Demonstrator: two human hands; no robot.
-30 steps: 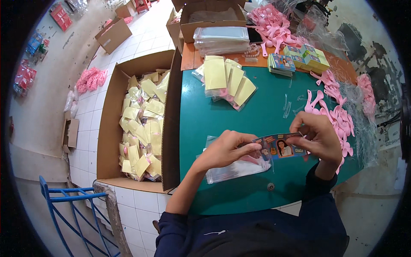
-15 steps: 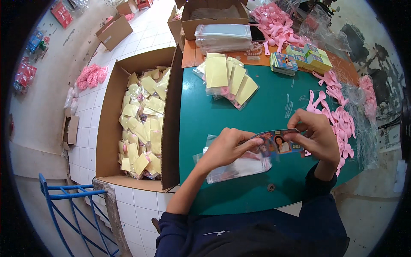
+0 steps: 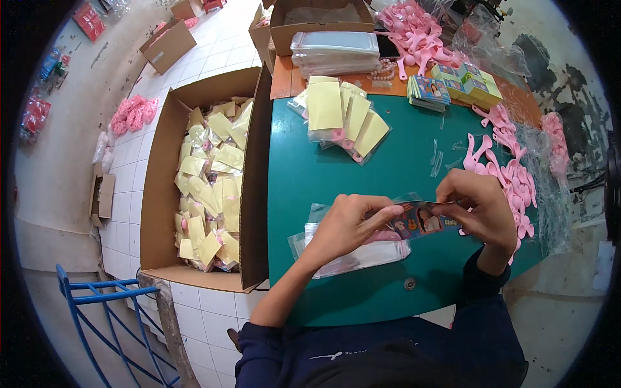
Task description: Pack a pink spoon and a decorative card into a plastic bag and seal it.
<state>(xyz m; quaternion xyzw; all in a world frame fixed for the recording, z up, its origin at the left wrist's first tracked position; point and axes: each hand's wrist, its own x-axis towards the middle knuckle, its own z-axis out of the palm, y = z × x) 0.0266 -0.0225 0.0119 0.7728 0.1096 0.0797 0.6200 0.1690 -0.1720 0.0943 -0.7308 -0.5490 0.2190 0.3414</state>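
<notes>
Over the green tabletop, both my hands hold up a colourful printed card (image 3: pixel 428 220) with a picture of a person on it. My left hand (image 3: pixel 349 223) is closed at the card's left end, thumb and fingers pinching a clear plastic bag (image 3: pixel 407 198) around that end. At the other end, my right hand (image 3: pixel 479 202) pinches the card's upper right part. Below the left hand lies a pile of clear plastic bags (image 3: pixel 362 260); something pink shows through plastic beside it, partly hidden.
Filled bags with cream cards (image 3: pixel 323 107) lie farther back. Pink spoons (image 3: pixel 511 187) are heaped on the right. Card stacks (image 3: pixel 428 90) and more clear bags (image 3: pixel 333 52) stand along the far edge. A large carton (image 3: pixel 255 187) of filled bags stands left of the table.
The card has shifted slightly right and down, and clear plastic now shows above its left part. Both hands keep their pinch; the view has shifted slightly.
</notes>
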